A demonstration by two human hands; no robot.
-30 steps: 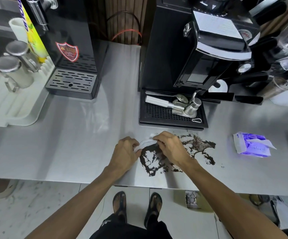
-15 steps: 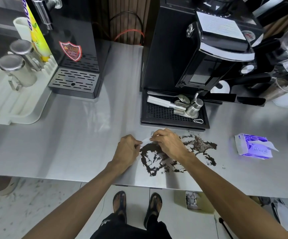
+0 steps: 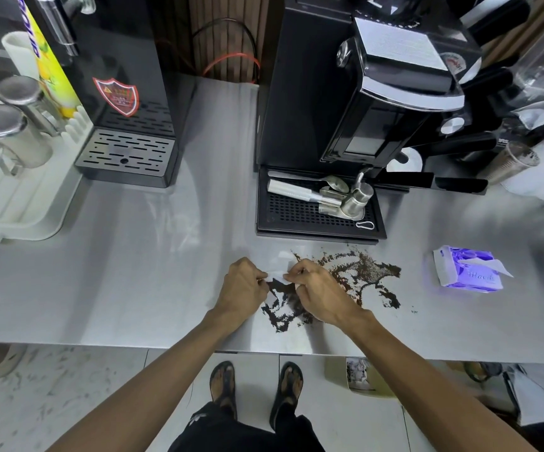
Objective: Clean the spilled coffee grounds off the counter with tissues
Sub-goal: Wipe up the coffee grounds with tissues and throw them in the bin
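Above the coffee grounds (image 3: 363, 272), left hand (image 3: 241, 290) and right hand (image 3: 321, 295), pinch grip on one tissue (image 3: 276, 276); tissue pack (image 3: 468, 277), sheet (image 3: 489, 265) out.

Open counter (image 3: 133, 272) left of grounds (image 3: 365, 269); drip tray (image 3: 296, 213) just behind

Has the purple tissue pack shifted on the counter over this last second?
No. The tissue pack lies where it did, right of the coffee grounds and beyond the front right corner of the black drip tray.
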